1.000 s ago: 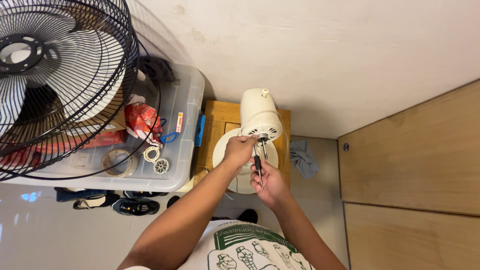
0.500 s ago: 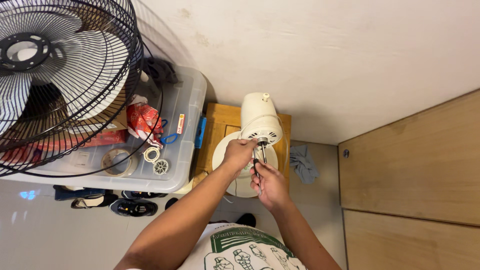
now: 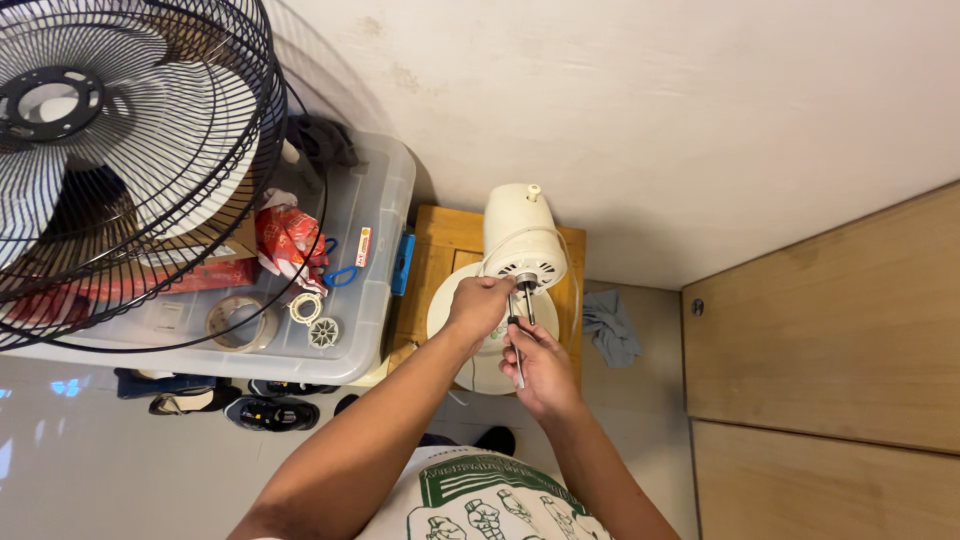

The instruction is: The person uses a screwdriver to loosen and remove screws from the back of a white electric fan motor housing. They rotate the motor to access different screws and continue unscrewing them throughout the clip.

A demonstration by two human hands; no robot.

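A cream fan motor housing [image 3: 522,232] stands on its round base [image 3: 445,300] on a small wooden table [image 3: 448,240], with its metal shaft pointing toward me. My left hand [image 3: 478,305] grips the front rim of the motor housing beside the shaft. Just below it, my right hand [image 3: 540,368] holds a slim dark-handled screwdriver [image 3: 518,352] whose tip points up at the motor face.
A black fan grille with white blades [image 3: 110,150] lies on a clear plastic storage box [image 3: 370,300]. On the box lid lie a tape roll [image 3: 232,322], red packets and small plastic caps. Shoes sit on the floor below. A grey cloth [image 3: 610,325] and wooden cabinet [image 3: 830,330] are at right.
My hands stay at the motor face; the right hand with the screwdriver has shifted slightly. The view has drifted a little.
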